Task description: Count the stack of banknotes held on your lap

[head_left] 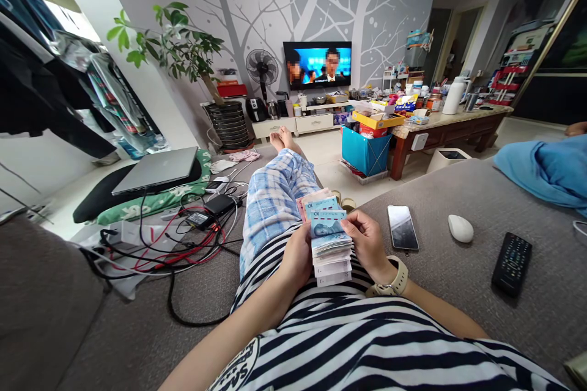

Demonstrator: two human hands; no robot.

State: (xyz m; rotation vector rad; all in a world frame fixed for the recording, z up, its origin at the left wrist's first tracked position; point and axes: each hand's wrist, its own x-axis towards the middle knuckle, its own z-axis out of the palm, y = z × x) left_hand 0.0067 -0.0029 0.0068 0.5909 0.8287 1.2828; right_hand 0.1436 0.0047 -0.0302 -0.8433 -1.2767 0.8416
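Observation:
A fanned stack of banknotes [331, 250] is held over my lap, above the striped shirt [367, 342]. My left hand [298, 255] grips the stack along its left side, with the fingers mostly hidden behind the notes. Thumb and fingers of my right hand [365, 238] pinch the right edge of a blue-green banknote [326, 224] near the top. Beyond it, pinkish and blue notes stick out at the far end. Paler notes overlap in steps toward my body. A pale watch sits on my right wrist.
On the sofa to the right lie a phone [403, 227], a white mouse [460, 228] and a black remote control [512, 264]. Tangled cables [174, 244] and a closed laptop [156, 170] are at left. A cluttered table [486, 111] stands beyond.

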